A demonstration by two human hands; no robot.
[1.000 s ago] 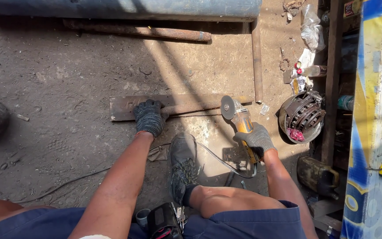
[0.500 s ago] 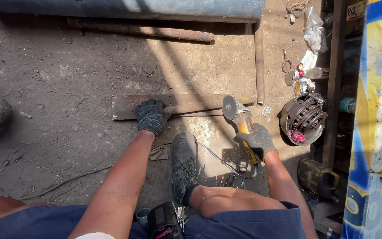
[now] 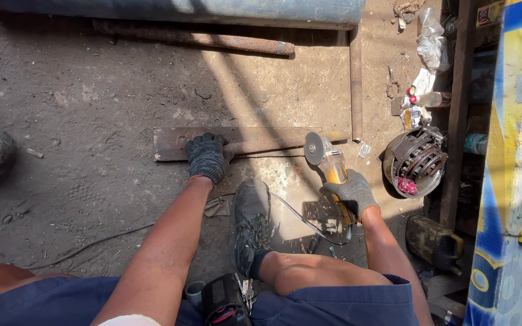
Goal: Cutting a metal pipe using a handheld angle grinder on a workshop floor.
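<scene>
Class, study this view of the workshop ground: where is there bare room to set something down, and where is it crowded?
Bare dirt lies left of the flat metal bar, between the rusty pipe and the thin cable. Another free patch lies between that bar, the rusty pipe and the upright rod. It is crowded around the angle grinder in the right hand, near the round metal part and litter.

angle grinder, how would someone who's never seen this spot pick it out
Start at the long rusty flat steel bar lying across the dirt floor in mid-frame, pinned by the gloved left hand. At the bar's right part sits the angle grinder, gripped by the gloved right hand. Its yellow body and round grey disc set it apart from the rusty metal around it.
</scene>
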